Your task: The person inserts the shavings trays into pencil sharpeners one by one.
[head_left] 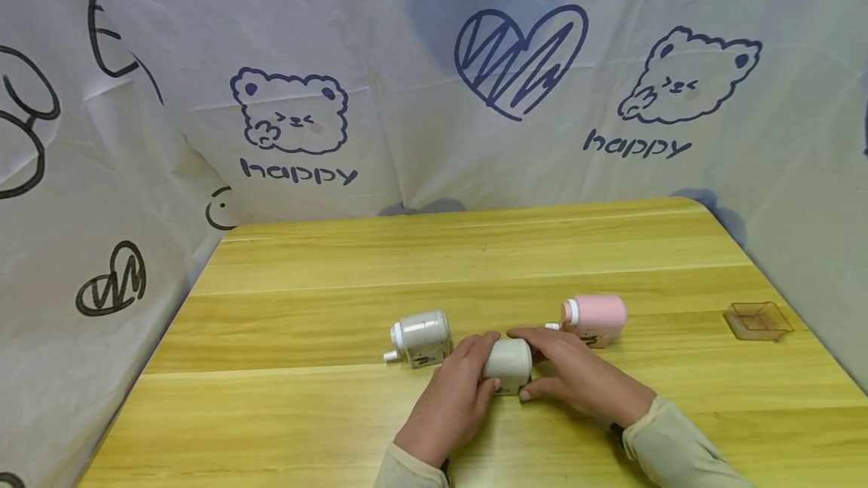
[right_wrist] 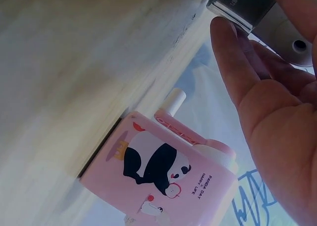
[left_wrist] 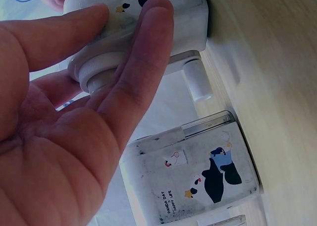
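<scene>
Both hands are around a light grey pencil sharpener (head_left: 508, 360) near the front middle of the table. My left hand (head_left: 456, 386) grips it on the crank side; in the left wrist view the white crank knob (left_wrist: 197, 80) sticks out below the fingers. My right hand (head_left: 576, 379) holds the opposite end, thumb low and fingers over the far side. In the right wrist view a fingertip lies at the edge of the dark see-through shavings drawer (right_wrist: 242, 5). A second grey pencil sharpener (head_left: 423, 331) with panda print stands just left of my left hand.
A pink pencil sharpener (head_left: 602, 315) stands behind my right hand, its crank toward the left. Far right on the wooden table (head_left: 305, 413) lies a small brown see-through box (head_left: 756, 322). White printed cloth (head_left: 407, 134) hangs behind and at the sides.
</scene>
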`<state>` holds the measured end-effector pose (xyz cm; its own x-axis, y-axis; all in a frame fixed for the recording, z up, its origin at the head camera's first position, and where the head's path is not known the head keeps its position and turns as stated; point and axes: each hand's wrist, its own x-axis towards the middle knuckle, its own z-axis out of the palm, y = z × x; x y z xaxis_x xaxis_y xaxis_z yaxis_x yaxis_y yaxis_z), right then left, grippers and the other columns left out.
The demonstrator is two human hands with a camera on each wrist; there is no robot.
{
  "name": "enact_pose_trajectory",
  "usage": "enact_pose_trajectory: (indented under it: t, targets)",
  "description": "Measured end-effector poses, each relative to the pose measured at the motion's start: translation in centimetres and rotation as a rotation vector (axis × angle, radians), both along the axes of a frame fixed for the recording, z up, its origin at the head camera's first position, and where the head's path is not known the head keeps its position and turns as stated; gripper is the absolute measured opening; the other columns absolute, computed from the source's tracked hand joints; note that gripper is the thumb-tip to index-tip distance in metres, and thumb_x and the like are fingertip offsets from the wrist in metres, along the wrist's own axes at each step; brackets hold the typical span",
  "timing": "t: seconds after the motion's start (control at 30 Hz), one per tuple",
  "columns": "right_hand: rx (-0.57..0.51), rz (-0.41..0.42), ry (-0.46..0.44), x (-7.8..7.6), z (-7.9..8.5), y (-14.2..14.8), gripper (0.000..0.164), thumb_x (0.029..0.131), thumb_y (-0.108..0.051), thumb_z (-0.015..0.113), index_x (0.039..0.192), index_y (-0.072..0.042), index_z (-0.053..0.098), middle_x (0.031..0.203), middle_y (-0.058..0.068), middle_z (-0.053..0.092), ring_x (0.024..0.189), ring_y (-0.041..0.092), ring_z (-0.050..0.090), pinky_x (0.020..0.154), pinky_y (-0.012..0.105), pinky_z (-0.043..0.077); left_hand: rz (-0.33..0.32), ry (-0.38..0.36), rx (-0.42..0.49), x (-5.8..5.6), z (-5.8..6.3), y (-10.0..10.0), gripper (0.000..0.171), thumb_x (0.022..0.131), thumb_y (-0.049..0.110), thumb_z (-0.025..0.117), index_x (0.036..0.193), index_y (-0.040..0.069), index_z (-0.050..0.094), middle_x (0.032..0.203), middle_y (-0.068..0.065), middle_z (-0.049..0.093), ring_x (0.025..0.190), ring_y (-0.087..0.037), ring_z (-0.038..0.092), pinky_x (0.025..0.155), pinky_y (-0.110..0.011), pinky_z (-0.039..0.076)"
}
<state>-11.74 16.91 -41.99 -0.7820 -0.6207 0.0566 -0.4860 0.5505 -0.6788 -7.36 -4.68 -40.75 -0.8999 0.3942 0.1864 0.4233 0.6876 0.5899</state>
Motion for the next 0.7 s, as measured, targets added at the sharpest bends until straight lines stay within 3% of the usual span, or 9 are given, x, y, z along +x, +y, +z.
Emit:
enact_pose_trajectory:
  t: [0.4, 0.7]
  targets:
    - [0.027, -0.005, 0.013, 0.03, 0.12, -0.09, 0.077, 0.077, -0.037, 0.076, 0.141, -0.009, 0.043, 0.130, 0.004, 0.056, 0.103, 0.011, 0.060, 0.089, 0.037, 0.048, -0.004, 0.004, 0.009, 0.04, 0.04, -0.01, 0.051, 0.091, 0.011, 0.062, 0.139, 0.010, 0.046, 0.129, -0.010, 0.054, 0.114, -0.024, 0.055, 0.094, -0.036, 0.047]
    - [0.065, 0.011, 0.101, -0.11, 0.03, -0.03, 0.080, 0.076, -0.042, 0.076, 0.142, -0.010, 0.042, 0.135, 0.005, 0.054, 0.115, 0.019, 0.054, 0.096, 0.044, 0.043, -0.007, 0.024, 0.002, 0.07, -0.01, -0.01, 0.051, 0.091, 0.011, 0.063, 0.139, 0.009, 0.046, 0.129, -0.011, 0.054, 0.114, -0.025, 0.055, 0.093, -0.036, 0.047]
